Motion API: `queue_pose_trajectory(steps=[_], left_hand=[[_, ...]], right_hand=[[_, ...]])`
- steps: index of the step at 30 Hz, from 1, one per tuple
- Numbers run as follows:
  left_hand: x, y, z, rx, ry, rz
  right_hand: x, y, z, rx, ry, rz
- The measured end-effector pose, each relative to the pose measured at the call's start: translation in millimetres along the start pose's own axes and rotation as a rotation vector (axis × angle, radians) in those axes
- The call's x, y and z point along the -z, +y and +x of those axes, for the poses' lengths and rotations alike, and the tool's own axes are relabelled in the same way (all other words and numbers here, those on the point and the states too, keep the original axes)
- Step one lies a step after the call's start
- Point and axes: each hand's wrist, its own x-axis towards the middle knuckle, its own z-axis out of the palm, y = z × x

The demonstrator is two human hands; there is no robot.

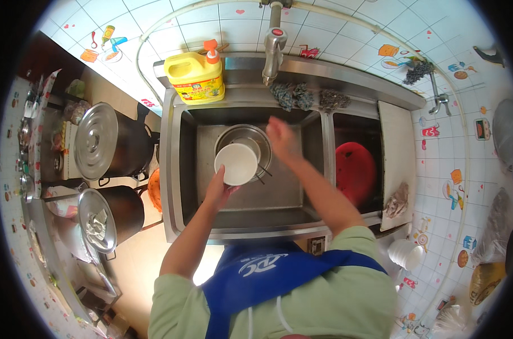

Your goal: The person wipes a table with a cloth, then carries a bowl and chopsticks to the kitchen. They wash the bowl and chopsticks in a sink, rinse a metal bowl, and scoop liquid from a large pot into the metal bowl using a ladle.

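My left hand (220,189) grips a white bowl (236,164) by its near left rim, thumb on the edge, above the left basin of a stainless steel sink (277,199). Beneath the bowl a round metal basin (262,134) rests on the sink floor, with chopsticks (262,170) or similar thin sticks poking out past the bowl; its contents are mostly hidden. To the right of the metal basin, my right hand (283,137) is raised over the sink, blurred, apart from the bowl; no object shows in it. Whether its fingers are apart is unclear.
A metal faucet (275,57) overhangs the sink's back edge, beside scouring pads (292,96) and a yellow detergent jug (195,80). A red round object (355,171) lies in the right basin. Large lidded pots (96,142) stand at left; stacked white bowls (404,254) are at lower right.
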Motion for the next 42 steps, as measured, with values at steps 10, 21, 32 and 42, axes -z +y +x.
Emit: queue_pose_trajectory(steps=[10,21,32,42], left_hand=[[-76,63,22,-0.202,-0.049,-0.022],[-100,78,29,-0.226,-0.096,-0.034],[-102,86,30,-0.978,0.357,0.926],[-86,96,40,-0.618,0.323,0.557]], right_hand=[[69,-249,86,0.778,0.136,-0.579],[84,-233,95,0.798,-0.019,-0.363],[33,32,114,0.273,-0.115,-0.788],[29,-35,101,0.116,-0.046,-0.338]])
